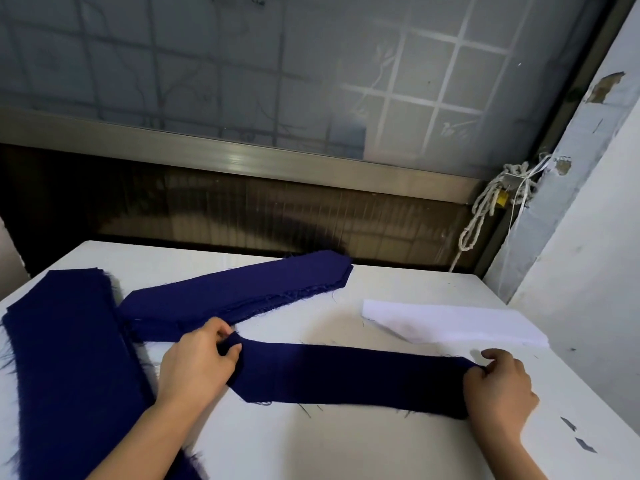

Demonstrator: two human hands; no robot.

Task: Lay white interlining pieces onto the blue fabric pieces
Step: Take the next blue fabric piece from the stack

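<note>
A single long blue fabric piece [346, 375] lies stretched across the white table [346, 445] in front of me. My left hand [199, 362] pinches its pointed left end. My right hand [498, 389] grips its right end, fingers curled over the edge. A stack of white interlining pieces [457, 323] lies behind the strip at the right, apart from both hands. One stack of blue pieces [239, 294] lies diagonally at the back, and a second blue stack [69, 368] runs along the left side.
The table's far edge meets a dark gap below a frosted window [277, 81]. A wall [588, 237] stands close on the right, with knotted rope [485, 209] hanging at the corner. Two small dark scraps [576, 434] lie near the right front.
</note>
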